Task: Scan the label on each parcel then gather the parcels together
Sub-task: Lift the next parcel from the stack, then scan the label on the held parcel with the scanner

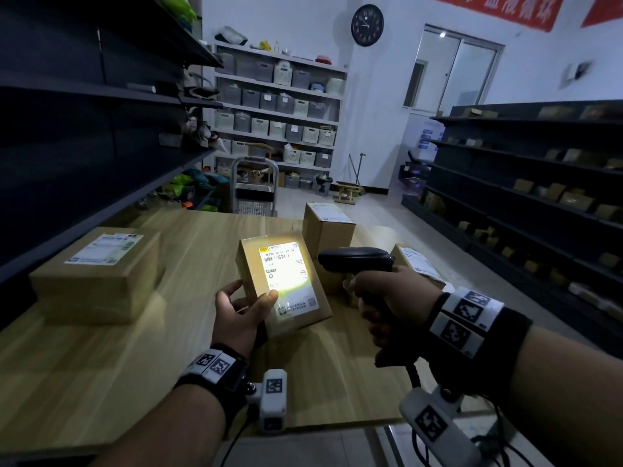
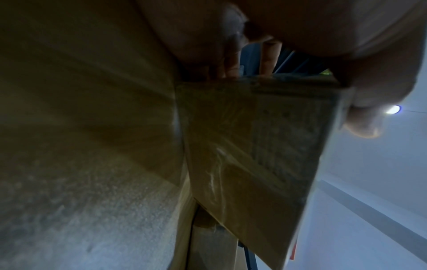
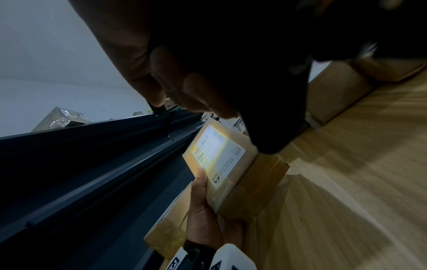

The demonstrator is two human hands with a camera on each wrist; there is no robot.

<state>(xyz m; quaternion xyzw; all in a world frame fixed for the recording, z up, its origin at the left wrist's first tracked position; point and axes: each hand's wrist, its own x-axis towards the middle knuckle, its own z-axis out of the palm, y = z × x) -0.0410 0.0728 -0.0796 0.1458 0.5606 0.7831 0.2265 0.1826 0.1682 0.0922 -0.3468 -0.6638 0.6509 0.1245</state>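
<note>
The left hand [image 1: 241,310] held a small box [image 1: 286,284] tipped up above the table [image 1: 101,365]. The right hand [image 1: 387,298] gripped a black scanner [image 1: 354,259], shining light on the label [image 1: 288,274].

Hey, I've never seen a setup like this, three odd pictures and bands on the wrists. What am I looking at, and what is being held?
No machine: a person wears cameras on the head and on each wrist. The head view looks down at a wooden table. The left hand grips a small parcel, tilted up off the table. The right hand grips a black scanner, whose light falls on the parcel's label. Three more parcels lie on the table: a big one at left, two beyond the scanner. The wrist views show the same parcel close up.
</note>
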